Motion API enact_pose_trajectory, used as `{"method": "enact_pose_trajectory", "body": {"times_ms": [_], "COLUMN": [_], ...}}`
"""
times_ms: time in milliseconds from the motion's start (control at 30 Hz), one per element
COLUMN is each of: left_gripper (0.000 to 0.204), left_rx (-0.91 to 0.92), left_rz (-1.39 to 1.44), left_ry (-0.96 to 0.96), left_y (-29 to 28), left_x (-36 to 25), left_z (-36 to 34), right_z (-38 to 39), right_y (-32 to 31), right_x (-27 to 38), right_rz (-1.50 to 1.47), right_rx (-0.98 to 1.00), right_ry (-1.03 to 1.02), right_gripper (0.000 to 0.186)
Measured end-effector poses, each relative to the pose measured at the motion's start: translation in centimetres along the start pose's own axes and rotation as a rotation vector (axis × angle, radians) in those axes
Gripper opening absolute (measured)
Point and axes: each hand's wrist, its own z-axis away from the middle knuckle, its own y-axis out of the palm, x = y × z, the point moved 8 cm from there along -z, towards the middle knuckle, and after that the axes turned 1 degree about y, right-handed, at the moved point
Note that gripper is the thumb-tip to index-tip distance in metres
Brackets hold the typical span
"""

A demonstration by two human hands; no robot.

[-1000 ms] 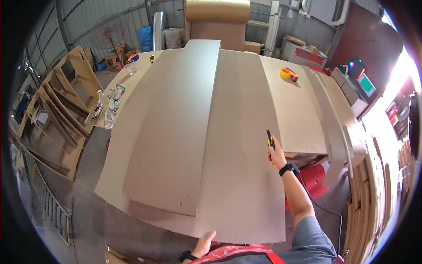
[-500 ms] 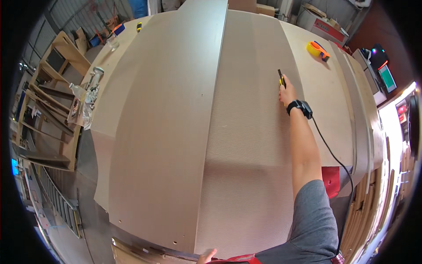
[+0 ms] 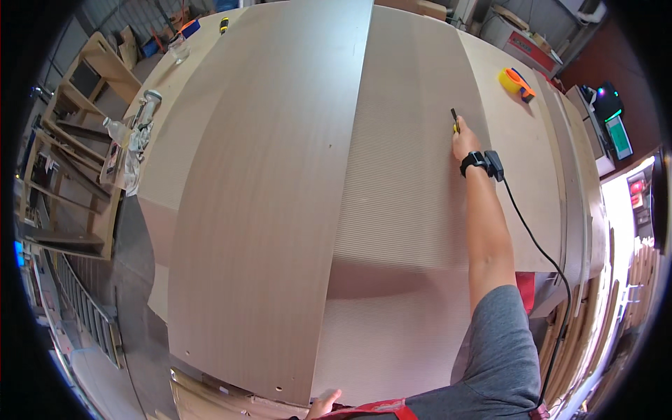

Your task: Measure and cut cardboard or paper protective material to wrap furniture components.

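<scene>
My right hand (image 3: 465, 142) is closed around a black and yellow utility knife (image 3: 455, 120), which points away from me. It is over the right side of a ribbed, pale brown sheet (image 3: 402, 203), near that sheet's right edge. A long, smooth brown panel (image 3: 266, 196) with small holes at its near end lies to the left, along the ribbed sheet. My left hand (image 3: 324, 404) shows only partly at the bottom edge, a digit stretched out by the sheet's near end. Most of its fingers are hidden.
A tape dispenser (image 3: 516, 84) sits on the pale tabletop (image 3: 521, 189) at the right. A glass jar (image 3: 179, 50), a caulking gun (image 3: 148, 105) and a clear bottle (image 3: 115, 129) stand along the left edge. A black cable (image 3: 532, 234) trails from my right wrist.
The view has shifted slightly. My right hand stays near the sheet's right edge with the knife. The near part of the ribbed sheet shows a changed bend, with a broader dark band across it.
</scene>
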Motion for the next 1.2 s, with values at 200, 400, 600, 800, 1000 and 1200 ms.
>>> {"method": "enact_pose_trajectory", "body": {"times_ms": [200,400,600,800,1000,1200], "left_gripper": [0.055,0.056,0.05,0.054,0.052,0.036], "left_rx": [0.003,0.021,-0.014,-0.008,0.133,0.187], "left_rz": [-0.048,-0.006,0.221,0.249,0.419,0.588], "left_ry": [0.016,0.01,0.118,0.112,0.254,0.498], "left_y": [0.2,0.4,0.7,1.3,2.3,2.6], "left_x": [-0.3,-1.0,-1.5,1.2,0.6,-3.0], "left_z": [1.3,3.8,6.0,7.3,7.2,9.2], "right_z": [-1.9,-0.7,4.5,9.7,16.0,22.4], "right_y": [-1.1,-1.8,-3.2,-3.2,-4.7,-5.3], "right_x": [2.4,2.8,1.9,0.3,-0.1,-1.9], "right_rz": [0.119,0.153,0.032,-0.064,0.04,0.117], "right_rx": [0.174,0.461,0.484,0.526,0.523,0.554], "right_ry": [-0.075,-0.016,0.004,0.059,-0.017,-0.094], "right_gripper": [0.029,0.028,0.031,0.029,0.028,0.026]}}
